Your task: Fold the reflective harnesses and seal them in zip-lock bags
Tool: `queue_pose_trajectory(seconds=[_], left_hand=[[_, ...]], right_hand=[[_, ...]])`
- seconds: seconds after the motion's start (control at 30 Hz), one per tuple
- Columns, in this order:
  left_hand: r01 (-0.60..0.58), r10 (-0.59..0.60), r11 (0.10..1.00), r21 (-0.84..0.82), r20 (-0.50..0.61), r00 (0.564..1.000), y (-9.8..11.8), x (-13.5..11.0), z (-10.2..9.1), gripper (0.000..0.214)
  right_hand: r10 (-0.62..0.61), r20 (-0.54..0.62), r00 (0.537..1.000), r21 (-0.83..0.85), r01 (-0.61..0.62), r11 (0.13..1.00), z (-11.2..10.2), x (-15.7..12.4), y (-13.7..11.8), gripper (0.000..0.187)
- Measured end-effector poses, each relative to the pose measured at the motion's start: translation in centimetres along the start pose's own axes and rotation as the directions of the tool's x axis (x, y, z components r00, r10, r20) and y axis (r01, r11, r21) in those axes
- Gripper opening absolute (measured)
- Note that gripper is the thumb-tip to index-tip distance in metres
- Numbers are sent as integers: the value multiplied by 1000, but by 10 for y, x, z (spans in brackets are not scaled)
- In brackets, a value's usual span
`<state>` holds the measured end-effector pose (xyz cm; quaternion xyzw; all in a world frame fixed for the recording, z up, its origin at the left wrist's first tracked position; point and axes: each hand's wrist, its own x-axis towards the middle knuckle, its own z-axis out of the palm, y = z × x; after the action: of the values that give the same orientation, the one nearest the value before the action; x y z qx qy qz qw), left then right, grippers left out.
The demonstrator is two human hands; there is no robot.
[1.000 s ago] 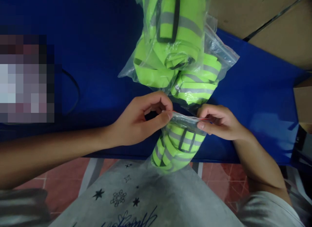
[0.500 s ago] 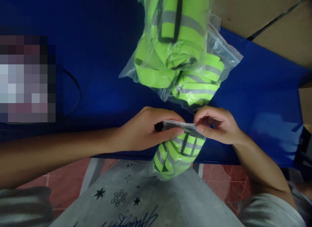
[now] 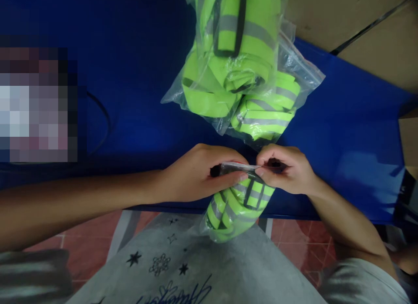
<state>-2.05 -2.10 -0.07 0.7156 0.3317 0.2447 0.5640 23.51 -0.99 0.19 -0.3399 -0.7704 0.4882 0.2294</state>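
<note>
A clear zip bag [image 3: 215, 234] hangs at the table's front edge, holding a rolled bright yellow-green safety vest [image 3: 237, 208] with grey stripes and a black-edged rectangle. My left hand [image 3: 199, 173] is closed, pinching the bag's top strip between thumb and fingers. Close beside it, my right hand [image 3: 287, 169] pinches the same strip farther right, its fingers curled. The bag's mouth lies nearly level between both hands, the vest below it. Whether the zip is sealed under the fingers cannot be seen.
Several bagged vests [image 3: 251, 69] are heaped on the blue table [image 3: 140, 99] beyond my hands. Cardboard boxes [image 3: 362, 25] stand at the back right. A dark cable [image 3: 104, 112] curves at left beside a blurred-out area. Red tiled floor [image 3: 91, 238] shows below the table edge.
My right hand has slid left along the bag's top strip, closer to my left hand, and its pinch is tighter. My left hand and the bag have barely moved.
</note>
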Motion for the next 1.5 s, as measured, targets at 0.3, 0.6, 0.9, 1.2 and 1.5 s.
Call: queue_pose_trajectory(seconds=[0.3,0.6,0.9,1.2,1.5], left_hand=[[-55,55,998,42,-9,998,-2,0,3,17],[-76,75,994,82,9,997,-5,-1,5,15],[-60,63,994,92,-34,997,-4,-1,7,15],[-57,65,991,124,-57,996,-3,-1,4,24],[-124,122,984,131,16,992,-3,-3,8,24]], right_hand=[[-5,9,1000,1,5,1000,2,2,-2,9],[-47,21,999,-51,48,998,5,3,-3,8],[-48,24,999,-42,49,998,6,5,-3,9],[-3,33,999,-10,3,1000,3,3,-1,7],[-38,79,996,-51,42,998,7,4,-5,5]])
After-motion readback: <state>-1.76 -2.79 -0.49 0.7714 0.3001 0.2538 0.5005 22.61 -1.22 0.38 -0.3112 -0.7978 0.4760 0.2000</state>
